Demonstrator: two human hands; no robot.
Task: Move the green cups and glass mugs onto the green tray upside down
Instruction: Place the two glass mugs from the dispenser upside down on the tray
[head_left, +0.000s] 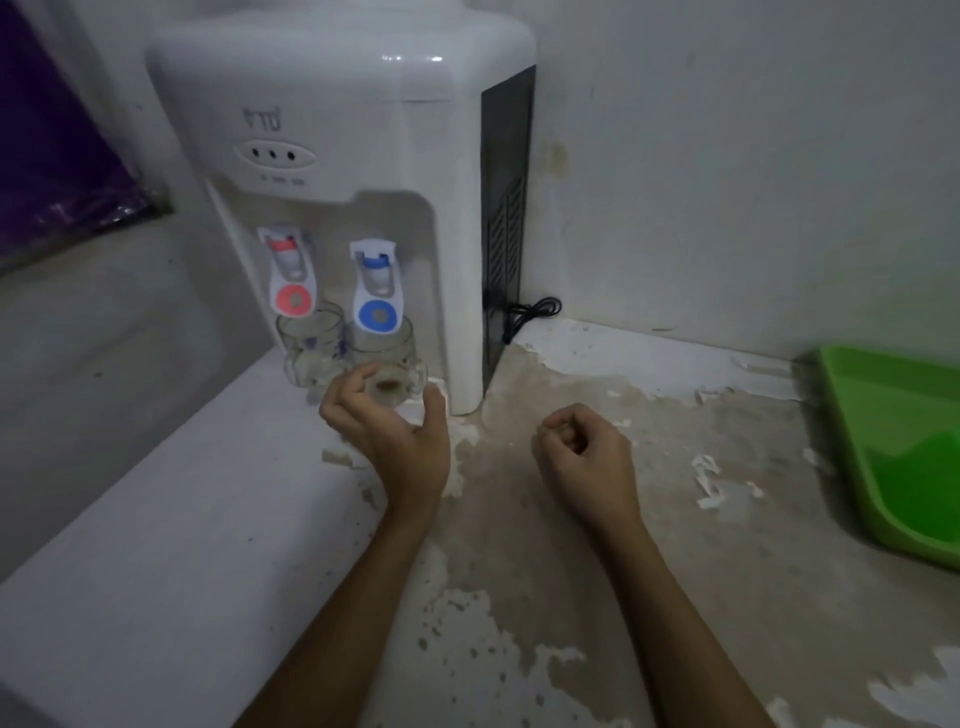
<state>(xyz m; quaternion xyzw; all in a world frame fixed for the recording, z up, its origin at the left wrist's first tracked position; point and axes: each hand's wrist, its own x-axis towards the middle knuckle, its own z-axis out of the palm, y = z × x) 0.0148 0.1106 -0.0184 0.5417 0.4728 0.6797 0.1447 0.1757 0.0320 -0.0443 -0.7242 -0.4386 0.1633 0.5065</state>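
Two clear glass mugs stand upright under the taps of a white water dispenser (363, 130). The left mug (310, 343) is below the red tap and the right mug (384, 353) below the blue tap. My left hand (395, 431) reaches up to the right mug, fingers and thumb spread in a curve on either side of its base; the mug still rests on the ledge. My right hand (587, 457) hovers over the counter in a loose fist with nothing in it. The green tray (893, 457) lies at the far right, cut off by the frame edge. No green cups are in view.
The counter (597, 571) has worn, peeling paint. A raised white ledge (156, 545) runs along the left. A black power cord (530, 314) lies coiled behind the dispenser by the wall. A purple cloth (47, 156) hangs at the upper left.
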